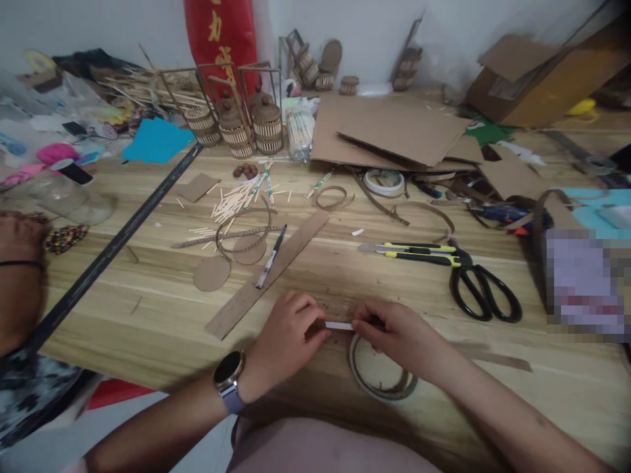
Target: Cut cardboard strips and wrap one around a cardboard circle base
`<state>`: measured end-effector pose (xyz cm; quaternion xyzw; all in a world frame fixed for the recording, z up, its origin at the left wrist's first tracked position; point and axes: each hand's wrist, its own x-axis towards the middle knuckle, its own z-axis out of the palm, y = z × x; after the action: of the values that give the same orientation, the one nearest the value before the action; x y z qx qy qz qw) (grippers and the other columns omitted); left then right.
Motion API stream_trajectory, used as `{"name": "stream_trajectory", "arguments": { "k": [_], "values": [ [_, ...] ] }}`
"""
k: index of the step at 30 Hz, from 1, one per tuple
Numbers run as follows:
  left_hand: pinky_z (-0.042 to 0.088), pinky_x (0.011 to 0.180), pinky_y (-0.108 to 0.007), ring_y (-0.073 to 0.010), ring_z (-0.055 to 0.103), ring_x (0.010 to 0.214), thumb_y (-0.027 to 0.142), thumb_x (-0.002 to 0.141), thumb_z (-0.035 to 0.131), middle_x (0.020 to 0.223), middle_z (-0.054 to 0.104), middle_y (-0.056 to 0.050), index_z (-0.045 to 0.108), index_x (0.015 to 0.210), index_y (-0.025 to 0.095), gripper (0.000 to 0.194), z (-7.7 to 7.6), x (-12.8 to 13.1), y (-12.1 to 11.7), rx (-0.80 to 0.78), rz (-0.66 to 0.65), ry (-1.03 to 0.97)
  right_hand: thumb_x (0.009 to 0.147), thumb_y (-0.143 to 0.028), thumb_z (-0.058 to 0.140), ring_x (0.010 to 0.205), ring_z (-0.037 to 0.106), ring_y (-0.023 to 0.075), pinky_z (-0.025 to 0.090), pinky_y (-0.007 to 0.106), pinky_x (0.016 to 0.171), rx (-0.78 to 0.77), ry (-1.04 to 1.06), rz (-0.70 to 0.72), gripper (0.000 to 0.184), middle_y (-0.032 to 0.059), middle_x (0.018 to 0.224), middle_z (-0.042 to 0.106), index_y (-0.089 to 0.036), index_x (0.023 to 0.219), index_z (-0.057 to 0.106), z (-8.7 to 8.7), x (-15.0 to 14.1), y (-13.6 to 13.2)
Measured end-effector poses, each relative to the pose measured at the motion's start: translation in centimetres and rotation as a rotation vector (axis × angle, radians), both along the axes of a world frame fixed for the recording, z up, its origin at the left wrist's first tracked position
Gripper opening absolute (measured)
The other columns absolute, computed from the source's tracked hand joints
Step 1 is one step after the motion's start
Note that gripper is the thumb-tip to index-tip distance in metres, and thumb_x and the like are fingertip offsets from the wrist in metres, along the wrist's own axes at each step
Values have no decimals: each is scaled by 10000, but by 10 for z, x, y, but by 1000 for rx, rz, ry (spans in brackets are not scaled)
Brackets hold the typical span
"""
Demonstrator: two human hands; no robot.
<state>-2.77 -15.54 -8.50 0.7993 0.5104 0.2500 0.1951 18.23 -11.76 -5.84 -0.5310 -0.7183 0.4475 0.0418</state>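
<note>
A short, narrow white strip (pixel 339 325), apparently tape, stretches between my two hands. My left hand (pixel 296 328), with a watch on its wrist, pinches the strip's left end. At its other end, the thumb and fingers of my right hand (pixel 394 332) are closed on it. A roll of tape (pixel 384 394) lies below my right hand, partly covered by it. Beyond my left hand a marker pen (pixel 271 257) rests across a long cardboard strip (pixel 269 276). Two cardboard discs (pixel 211 272) lie to the left of the pen.
Black-handled scissors (pixel 486 292) and a yellow-black utility knife (pixel 419 251) lie to the right. Loose matchsticks (pixel 231 200) are scattered farther back, before several small stick baskets (pixel 269 125). Cardboard sheets (pixel 394 128) are stacked behind. Another person's hand (pixel 20 263) rests at far left.
</note>
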Motion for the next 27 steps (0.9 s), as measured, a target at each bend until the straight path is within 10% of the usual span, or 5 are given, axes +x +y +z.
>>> {"name": "stream_trajectory", "arguments": {
  "k": [27],
  "values": [
    [424, 785, -384, -237, 512, 902, 143, 777, 776, 872, 602, -29, 639, 813, 174, 145, -3, 2, -3, -44, 30, 87, 846, -225, 500, 698, 550, 181, 348, 284, 622, 312, -97, 42, 158, 16, 680, 601, -216, 696, 547, -11, -4, -8]
  ]
}}
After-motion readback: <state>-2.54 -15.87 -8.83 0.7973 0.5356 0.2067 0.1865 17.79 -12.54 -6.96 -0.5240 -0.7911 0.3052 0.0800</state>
